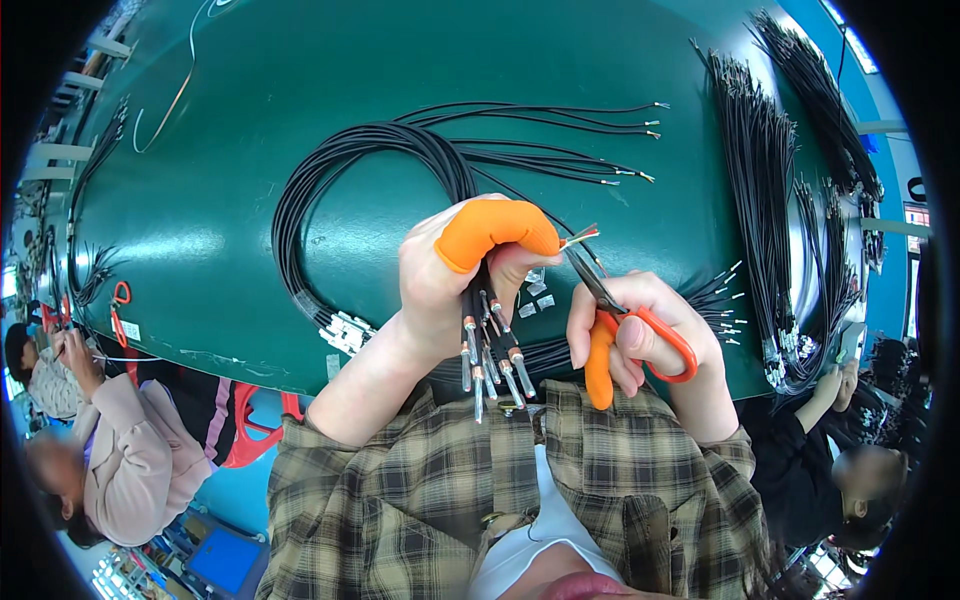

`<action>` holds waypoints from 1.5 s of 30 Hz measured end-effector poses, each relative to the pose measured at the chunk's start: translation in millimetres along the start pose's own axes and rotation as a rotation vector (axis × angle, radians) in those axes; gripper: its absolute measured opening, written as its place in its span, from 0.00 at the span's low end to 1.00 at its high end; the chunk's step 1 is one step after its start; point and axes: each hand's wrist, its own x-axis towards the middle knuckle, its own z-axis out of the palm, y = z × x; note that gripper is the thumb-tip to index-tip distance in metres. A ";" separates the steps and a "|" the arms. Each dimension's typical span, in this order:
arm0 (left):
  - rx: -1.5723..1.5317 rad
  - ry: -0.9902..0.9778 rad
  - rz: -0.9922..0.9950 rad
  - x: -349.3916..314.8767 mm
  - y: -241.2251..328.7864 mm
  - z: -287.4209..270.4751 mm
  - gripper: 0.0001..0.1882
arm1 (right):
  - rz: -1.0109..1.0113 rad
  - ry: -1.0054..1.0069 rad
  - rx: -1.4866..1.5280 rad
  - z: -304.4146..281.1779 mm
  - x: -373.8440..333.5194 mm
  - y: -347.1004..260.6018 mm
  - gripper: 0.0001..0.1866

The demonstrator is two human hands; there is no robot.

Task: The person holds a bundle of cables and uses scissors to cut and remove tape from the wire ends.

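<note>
While the left hand's (440,278) fingers are clamped on wires (582,236) and the right hand's (652,294) on scissors (602,292), nicks could be caused by slipping.

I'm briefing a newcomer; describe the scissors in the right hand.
By the near edge of the green table, right of the black cable coil, is the right hand. It holds orange-handled scissors. Unlike the similar pair lying at left, their blades point at coloured wire ends.

The left hand (440,285) hides part of the black cables (283,235). Whether the scissors' blades (597,287) touch the coloured wire ends (582,237) is too small to tell. The upper edge crops a white wire (192,50).
</note>
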 end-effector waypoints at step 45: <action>-0.170 0.092 0.031 9.7 -3.8 -5.0 0.06 | -0.098 1.078 -1.038 -93.3 0.4 11.9 0.13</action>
